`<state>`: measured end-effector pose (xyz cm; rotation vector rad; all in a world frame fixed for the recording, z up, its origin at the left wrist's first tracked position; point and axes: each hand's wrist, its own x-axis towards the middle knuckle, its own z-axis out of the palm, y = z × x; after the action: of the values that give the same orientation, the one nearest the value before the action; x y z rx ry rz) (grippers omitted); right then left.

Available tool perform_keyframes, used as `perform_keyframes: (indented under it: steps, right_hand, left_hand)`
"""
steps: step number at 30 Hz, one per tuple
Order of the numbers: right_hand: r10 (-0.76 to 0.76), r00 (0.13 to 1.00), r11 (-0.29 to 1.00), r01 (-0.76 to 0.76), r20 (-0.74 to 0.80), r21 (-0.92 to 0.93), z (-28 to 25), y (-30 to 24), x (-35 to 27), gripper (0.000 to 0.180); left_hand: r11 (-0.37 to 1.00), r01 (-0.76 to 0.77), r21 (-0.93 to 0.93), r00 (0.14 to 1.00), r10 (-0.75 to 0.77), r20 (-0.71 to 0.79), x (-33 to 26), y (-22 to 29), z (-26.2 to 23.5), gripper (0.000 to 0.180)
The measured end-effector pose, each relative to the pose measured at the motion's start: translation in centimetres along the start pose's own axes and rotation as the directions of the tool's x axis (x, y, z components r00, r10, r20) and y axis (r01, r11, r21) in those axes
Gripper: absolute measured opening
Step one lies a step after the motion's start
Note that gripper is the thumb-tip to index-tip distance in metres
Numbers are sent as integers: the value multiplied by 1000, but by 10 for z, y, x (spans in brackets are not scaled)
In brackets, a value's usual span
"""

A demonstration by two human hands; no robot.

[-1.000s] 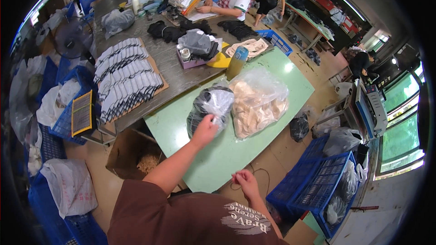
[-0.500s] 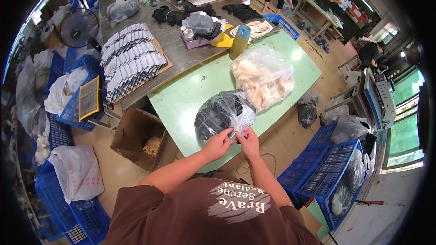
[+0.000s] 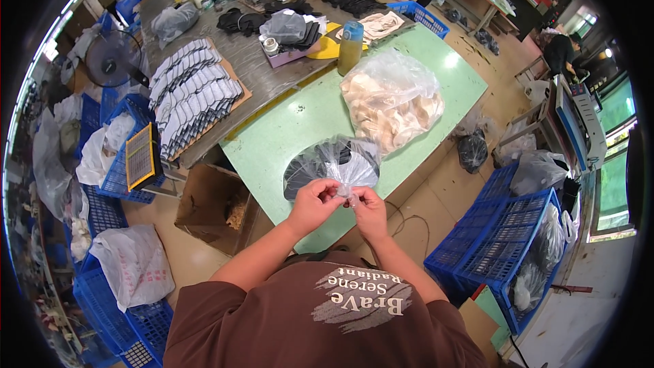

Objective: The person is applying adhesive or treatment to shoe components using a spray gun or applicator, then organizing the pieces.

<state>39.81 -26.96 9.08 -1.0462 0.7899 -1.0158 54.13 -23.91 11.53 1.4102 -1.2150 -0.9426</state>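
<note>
A clear plastic bag (image 3: pixel 334 157) filled with dark fabric pieces lies on the green tabletop (image 3: pixel 269 143) before me. Its gathered neck points toward my body. Both hands pinch that neck side by side: my left hand (image 3: pixel 315 201) has its thumb and fingers closed on the plastic, and my right hand (image 3: pixel 368 208) grips the bunched end just beside it. The fingertips nearly meet, so the exact fold or knot between them is hard to make out. Just beyond, a larger clear bag (image 3: pixel 395 99) of cream fabric pieces rests close to the dark one.
A bottle (image 3: pixel 350 48) with a blue top stands behind the cream bag. Stacked grey-white fabric pieces (image 3: pixel 197 92) cover a board at left. Blue crates (image 3: pixel 501 232) flank me on the right, and a cardboard box (image 3: pixel 204 201) sits by the table's left edge. Co-workers are at the far side.
The bag's neck has been gathered tighter and drawn toward me, and its plastic now fans out in pleats. My left hand has turned more over the neck. The view has shifted slightly.
</note>
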Motion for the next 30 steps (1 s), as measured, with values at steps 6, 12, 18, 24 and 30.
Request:
perform_keyframes:
  steps: [6,12,18,24,30]
  right_hand:
    - [31,995,996,-23,93,-89,4,-4,24,7]
    - [-288,945,836,328,157,-440,22,-30,37,18]
    - [-81,987,928,125,138,-351,16,-23,51,9]
    - [174,985,982,-174,-8,-77,14,-14,61,6]
    - [-321,924,628,370,206,-684,19,-21,57,15]
  left_hand:
    - [991,-82,-105,992,71,-106,21,-5,-13,5]
    - [939,83,-334,996,-90,-7,36,5,-24,2]
    - [746,325,-582,942,-307,133,48,-5,-31,4]
    - [932,274,-238,952,-228,203,61,-12,-36,16]
    - [999,33,-8,999,-32,42,47,-22,-25,14]
